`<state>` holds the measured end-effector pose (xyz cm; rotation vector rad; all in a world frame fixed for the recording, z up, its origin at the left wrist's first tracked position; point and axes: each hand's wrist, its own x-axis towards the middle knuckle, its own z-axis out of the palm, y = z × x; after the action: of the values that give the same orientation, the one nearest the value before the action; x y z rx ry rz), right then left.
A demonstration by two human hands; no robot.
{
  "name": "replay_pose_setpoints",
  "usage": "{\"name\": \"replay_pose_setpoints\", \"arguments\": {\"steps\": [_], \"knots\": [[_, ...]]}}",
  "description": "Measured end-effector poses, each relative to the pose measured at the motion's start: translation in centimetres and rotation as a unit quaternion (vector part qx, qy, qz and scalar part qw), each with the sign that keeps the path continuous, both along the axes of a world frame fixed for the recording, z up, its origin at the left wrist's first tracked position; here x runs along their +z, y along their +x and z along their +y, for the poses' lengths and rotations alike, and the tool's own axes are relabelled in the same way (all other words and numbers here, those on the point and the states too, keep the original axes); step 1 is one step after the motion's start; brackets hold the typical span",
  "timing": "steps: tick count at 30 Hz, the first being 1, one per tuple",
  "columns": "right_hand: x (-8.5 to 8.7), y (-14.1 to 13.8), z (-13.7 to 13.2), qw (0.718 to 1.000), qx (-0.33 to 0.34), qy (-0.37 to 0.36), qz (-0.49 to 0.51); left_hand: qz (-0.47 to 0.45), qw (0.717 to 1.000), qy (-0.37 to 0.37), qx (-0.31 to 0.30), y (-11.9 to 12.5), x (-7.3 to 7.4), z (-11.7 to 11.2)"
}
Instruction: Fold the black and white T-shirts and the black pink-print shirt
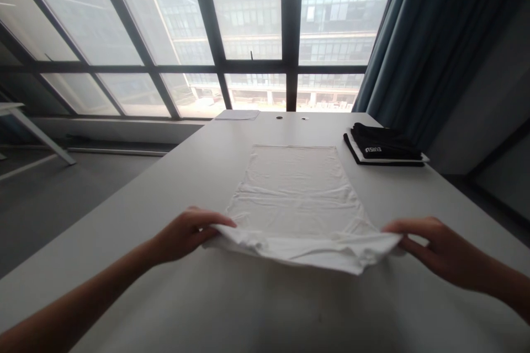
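Observation:
A white garment [296, 193] lies flat and lengthwise on the grey table [190, 187], folded into a long strip. My left hand [186, 234] pinches its near left corner, fingers closed on the cloth. My right hand [434, 248] pinches the near right corner the same way. The near edge of the cloth is lifted slightly off the table and bunched between the two hands.
A stack of folded black and white clothes [383, 146] sits at the table's far right. A flat white sheet [238, 115] lies at the far edge, near two round cable holes. A large window is behind, a blue curtain [430, 38] at the right.

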<state>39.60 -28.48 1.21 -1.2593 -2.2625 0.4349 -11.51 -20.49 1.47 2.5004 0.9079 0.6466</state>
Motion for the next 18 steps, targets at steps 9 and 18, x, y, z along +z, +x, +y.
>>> {"name": "replay_pose_setpoints", "arguments": {"steps": [9, 18], "knots": [[1.0, -0.5, 20.2, 0.978, -0.004, -0.200, 0.067, -0.056, 0.978, -0.186, 0.078, 3.5, 1.5, 17.1], [-6.5, -1.7, 27.4, 0.961, -0.132, -0.239, 0.033, -0.005, 0.948, -0.272, 0.166, 5.2, -5.3, 24.1]]}}
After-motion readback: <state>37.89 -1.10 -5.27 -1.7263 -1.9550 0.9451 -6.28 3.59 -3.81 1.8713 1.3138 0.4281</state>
